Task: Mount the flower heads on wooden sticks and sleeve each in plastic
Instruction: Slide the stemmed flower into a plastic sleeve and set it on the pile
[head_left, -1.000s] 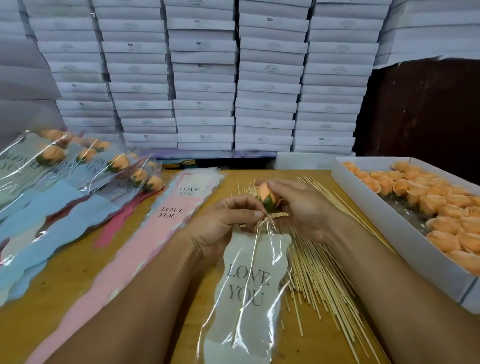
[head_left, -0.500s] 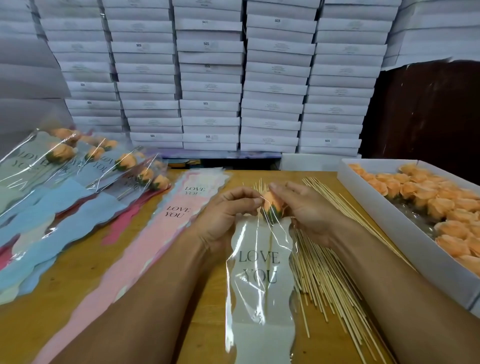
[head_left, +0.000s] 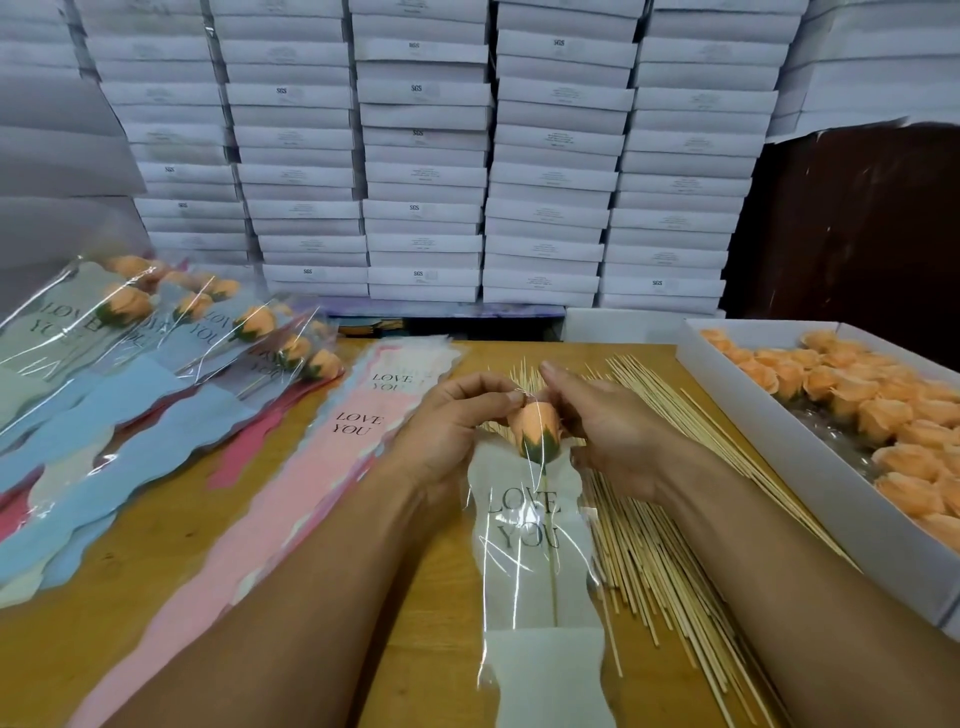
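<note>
Nearest us the sleeve (head_left: 540, 613) lies along the table (head_left: 145, 618), its stick (head_left: 551, 551) inside and bare wood open to its left. Our left hand (head_left: 447, 431) and right hand (head_left: 608, 436) each pinch the sleeve's top edge around the flower (head_left: 535, 426), loose sticks (head_left: 670, 540) just right. Farther off, spare sleeves (head_left: 311, 488) and finished flowers (head_left: 156, 332) crowd the left; the tray (head_left: 779, 441) edges the right.
</note>
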